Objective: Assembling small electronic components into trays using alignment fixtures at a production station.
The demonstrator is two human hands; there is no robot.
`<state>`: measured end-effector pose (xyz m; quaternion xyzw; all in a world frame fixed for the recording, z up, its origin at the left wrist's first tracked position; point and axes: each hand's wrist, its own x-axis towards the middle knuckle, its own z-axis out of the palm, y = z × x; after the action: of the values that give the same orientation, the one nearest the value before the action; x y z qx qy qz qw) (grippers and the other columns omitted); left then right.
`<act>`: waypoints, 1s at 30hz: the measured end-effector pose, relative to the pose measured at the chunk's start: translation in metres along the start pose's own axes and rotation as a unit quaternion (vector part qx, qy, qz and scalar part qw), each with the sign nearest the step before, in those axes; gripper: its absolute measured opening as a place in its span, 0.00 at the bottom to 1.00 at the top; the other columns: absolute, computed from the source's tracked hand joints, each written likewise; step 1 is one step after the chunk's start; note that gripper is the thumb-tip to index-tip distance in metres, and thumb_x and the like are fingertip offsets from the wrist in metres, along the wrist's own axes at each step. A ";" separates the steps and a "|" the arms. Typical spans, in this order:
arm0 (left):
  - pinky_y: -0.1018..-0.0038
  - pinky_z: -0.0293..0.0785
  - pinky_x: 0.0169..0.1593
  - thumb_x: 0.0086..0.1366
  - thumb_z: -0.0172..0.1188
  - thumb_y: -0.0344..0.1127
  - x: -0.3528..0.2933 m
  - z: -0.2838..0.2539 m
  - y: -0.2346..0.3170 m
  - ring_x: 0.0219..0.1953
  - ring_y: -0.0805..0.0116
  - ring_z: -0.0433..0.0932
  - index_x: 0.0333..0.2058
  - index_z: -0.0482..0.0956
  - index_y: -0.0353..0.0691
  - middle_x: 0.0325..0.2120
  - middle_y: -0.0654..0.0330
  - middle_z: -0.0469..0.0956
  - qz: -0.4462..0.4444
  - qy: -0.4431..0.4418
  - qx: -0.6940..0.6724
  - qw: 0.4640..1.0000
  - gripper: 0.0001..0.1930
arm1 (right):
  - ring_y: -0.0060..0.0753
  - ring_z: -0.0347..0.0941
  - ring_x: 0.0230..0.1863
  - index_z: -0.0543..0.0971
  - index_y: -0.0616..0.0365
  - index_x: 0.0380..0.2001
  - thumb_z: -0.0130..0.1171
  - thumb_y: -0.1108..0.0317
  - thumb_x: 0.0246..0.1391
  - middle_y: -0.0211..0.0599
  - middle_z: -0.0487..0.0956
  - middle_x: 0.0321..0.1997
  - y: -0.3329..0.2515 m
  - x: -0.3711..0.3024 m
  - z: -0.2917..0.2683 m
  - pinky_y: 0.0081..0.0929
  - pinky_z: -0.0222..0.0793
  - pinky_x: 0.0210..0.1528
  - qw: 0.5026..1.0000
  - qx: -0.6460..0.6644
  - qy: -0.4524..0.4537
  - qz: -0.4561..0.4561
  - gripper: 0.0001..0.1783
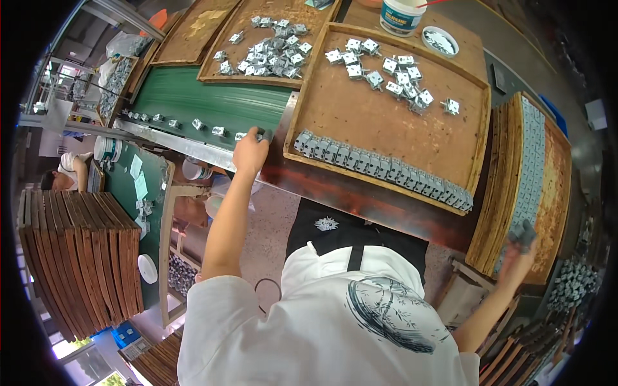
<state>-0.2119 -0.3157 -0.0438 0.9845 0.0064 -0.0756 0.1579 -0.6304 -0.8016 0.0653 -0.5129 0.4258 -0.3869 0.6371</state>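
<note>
My left hand (252, 153) reaches to the right end of a green conveyor belt (212, 96). Its fingers, with dark covers on the tips, are curled together beside a small silver metal bracket-like part (240, 136); whatever they grip is hidden. Several similar parts sit in a line along the belt's near edge. Far to the right, my right hand (519, 249) is over a stacked wooden tray (555, 193), at the near end of packed rows of silver metal parts (531, 154). Its grey-covered fingers are bunched, and I cannot make out what is between them.
Before me lies a wooden tray (380, 128) with loose metal parts and a packed row along its near edge. Behind it stand a white bucket (402, 18) and a bowl (440, 41). Stacked wooden boards (80, 257) rise at left; another person (76, 170) is beyond.
</note>
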 end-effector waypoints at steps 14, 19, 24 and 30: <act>0.74 0.69 0.57 0.58 0.66 0.22 -0.128 -0.036 0.116 0.51 0.72 0.74 0.52 0.77 0.34 0.49 0.65 0.75 0.160 -0.198 -0.665 0.702 0.21 | 0.26 0.77 0.37 0.75 0.62 0.52 0.65 0.75 0.54 0.33 0.81 0.40 0.027 -0.104 0.218 0.25 0.76 0.37 0.891 -0.049 -0.439 0.103 0.21; 0.75 0.72 0.52 0.61 0.64 0.22 -0.149 -0.036 0.144 0.49 0.72 0.75 0.51 0.77 0.33 0.46 0.64 0.74 0.212 -0.289 -0.655 0.665 0.19 | 0.48 0.75 0.28 0.72 0.63 0.35 0.69 0.71 0.49 0.45 0.76 0.32 0.013 -0.105 0.229 0.34 0.72 0.29 0.788 -0.320 -0.411 -0.328 0.16; 0.76 0.75 0.48 0.62 0.61 0.20 -0.155 -0.040 0.156 0.49 0.72 0.75 0.52 0.76 0.32 0.46 0.63 0.73 0.198 -0.341 -0.643 0.657 0.19 | 0.52 0.74 0.31 0.73 0.64 0.31 0.70 0.73 0.42 0.44 0.73 0.31 0.008 -0.105 0.225 0.39 0.71 0.30 0.776 -0.332 -0.409 -0.346 0.16; 0.73 0.75 0.49 0.62 0.55 0.17 -0.173 -0.018 0.170 0.49 0.67 0.74 0.54 0.73 0.32 0.49 0.56 0.72 0.271 -0.249 -0.574 0.732 0.21 | 0.53 0.74 0.31 0.74 0.65 0.29 0.65 0.79 0.37 0.47 0.74 0.33 0.028 -0.099 0.221 0.42 0.71 0.31 0.749 -0.364 -0.350 -0.429 0.13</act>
<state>-0.3742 -0.4700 0.0525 0.6127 -0.2581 -0.2538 0.7025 -0.4545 -0.6330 0.0771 -0.9339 0.0169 -0.2292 0.2738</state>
